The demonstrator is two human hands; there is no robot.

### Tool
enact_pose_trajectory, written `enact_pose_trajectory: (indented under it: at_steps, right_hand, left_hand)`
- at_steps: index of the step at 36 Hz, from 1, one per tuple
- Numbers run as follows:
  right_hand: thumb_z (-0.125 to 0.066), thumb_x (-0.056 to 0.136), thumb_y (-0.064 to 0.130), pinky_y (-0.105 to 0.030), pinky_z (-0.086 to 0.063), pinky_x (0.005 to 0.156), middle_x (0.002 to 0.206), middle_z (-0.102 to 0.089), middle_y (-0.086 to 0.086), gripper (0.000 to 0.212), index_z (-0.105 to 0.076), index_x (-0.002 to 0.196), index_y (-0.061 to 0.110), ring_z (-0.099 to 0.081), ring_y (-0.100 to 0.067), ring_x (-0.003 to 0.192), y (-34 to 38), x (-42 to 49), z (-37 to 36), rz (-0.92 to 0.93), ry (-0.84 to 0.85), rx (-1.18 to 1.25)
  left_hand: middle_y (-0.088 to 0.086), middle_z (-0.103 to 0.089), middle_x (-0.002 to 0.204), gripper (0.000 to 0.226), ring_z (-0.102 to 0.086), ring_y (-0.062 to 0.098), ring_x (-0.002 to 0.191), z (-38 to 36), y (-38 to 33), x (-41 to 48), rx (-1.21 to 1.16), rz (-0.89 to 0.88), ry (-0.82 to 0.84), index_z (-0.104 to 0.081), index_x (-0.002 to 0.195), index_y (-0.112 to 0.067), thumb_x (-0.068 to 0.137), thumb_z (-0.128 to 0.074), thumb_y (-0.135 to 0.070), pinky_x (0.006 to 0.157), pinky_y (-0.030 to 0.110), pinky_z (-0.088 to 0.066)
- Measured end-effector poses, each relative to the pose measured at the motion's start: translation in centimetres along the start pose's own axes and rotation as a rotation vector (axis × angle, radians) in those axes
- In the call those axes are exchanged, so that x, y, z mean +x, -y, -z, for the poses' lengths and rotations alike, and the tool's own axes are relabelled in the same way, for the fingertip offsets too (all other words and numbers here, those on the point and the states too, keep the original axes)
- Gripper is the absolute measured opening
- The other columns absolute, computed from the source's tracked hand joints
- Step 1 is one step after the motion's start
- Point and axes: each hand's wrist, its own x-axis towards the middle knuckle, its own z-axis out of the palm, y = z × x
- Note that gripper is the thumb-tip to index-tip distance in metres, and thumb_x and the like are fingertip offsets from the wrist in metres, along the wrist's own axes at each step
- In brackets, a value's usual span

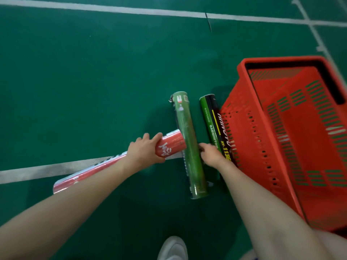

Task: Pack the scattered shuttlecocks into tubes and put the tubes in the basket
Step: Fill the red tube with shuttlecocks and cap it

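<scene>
red tube [172,143] is gripped by left hand [144,150], with green tube [185,128] touching at its 3 o'clock. right hand [212,155] is laid against green tube's 3 o'clock side; grip cannot be told.

Green sports-court floor [93,81], smooth and evenly lit, crossed by a white line [112,9] along the top, a second white line [319,44] crossing it at right, a scuffed white line [47,168] at lower left, and a short dark mark [208,22] near the top.

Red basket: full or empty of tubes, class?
Empty, as far as visible: the basket shows bare slotted walls; the red tube, green tube and black tube are all outside it.
</scene>
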Motion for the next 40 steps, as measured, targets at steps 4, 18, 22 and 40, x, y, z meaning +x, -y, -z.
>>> enact_pose_trajectory:
  at_steps: [4, 18, 22, 40]
  right_hand:
    - [-0.033, 0.090, -0.009, -0.029, -0.054, 0.057, 0.103, -0.061, -0.008, 0.040, -0.060, 0.113, 0.010, -0.060, -0.020, 0.070, -0.3, 0.0, 0.9, -0.052, -0.055, 0.466]
    - [-0.049, 0.093, 0.012, -0.042, -0.044, 0.096, 0.132, -0.041, -0.011, 0.039, -0.047, 0.132, 0.010, -0.051, -0.033, 0.114, -0.5, 1.2, -0.7, 0.123, -0.019, -0.312]
    - [-0.053, 0.095, 0.023, -0.039, -0.047, 0.095, 0.124, -0.060, -0.006, 0.029, -0.057, 0.122, 0.015, -0.059, -0.024, 0.108, 1.4, 1.1, -1.1, 0.153, 0.011, 0.010]
    - [-0.076, 0.073, 0.037, -0.048, -0.047, 0.097, 0.134, -0.041, -0.012, 0.107, 0.002, 0.146, 0.028, -0.054, -0.032, 0.112, 8.0, 0.5, -2.9, 0.028, 0.020, 0.141]
  left_hand:
    - [0.006, -0.049, 0.112, 0.081, -0.054, 0.028, 0.101, 0.3, 0.3, 0.1, -0.008, 0.024, -0.024, -0.028, 0.140, -0.036, 0.073, -0.069, -0.060, 0.080, 0.037, -0.046]
    - [0.007, -0.049, 0.117, 0.090, -0.054, 0.026, 0.105, -0.4, 0.9, -0.3, 0.044, 0.028, -0.010, -0.019, 0.147, -0.036, 0.075, -0.065, -0.064, 0.084, 0.038, -0.048]
    - [0.007, -0.049, 0.117, 0.090, -0.054, 0.027, 0.105, -0.3, 1.1, -0.1, 0.023, 0.031, -0.005, -0.021, 0.146, -0.035, 0.074, -0.066, -0.064, 0.085, 0.039, -0.049]
    - [0.008, -0.049, 0.112, 0.087, -0.056, 0.029, 0.096, 3.3, 7.4, -1.8, -0.042, 0.141, -0.064, -0.024, 0.144, -0.034, 0.073, -0.071, -0.050, 0.082, 0.041, -0.051]
